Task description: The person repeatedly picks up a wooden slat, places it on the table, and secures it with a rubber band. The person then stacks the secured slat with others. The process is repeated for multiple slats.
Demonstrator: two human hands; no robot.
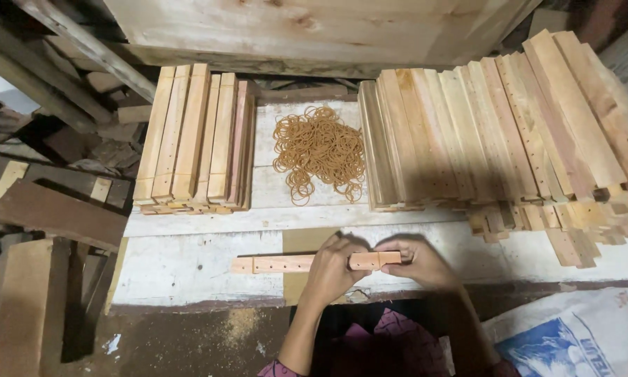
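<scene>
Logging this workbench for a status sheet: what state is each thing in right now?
Wooden strip: flat on the bench, gripped by both hands.
Left hand: closed over the strip's middle.
Right hand: holding the strip's right end.
Rubber bands: loose heap.
Left stack of slats: neat.
Right stack of slats: leaning, fanned.

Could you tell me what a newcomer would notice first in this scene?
Probably the tangled pile of rubber bands mid-bench, flanked by neat stacks of drilled wooden slats, a small stack left and a large stack right. At the near edge, the left hand and right hand grip one slat bundle.
</scene>
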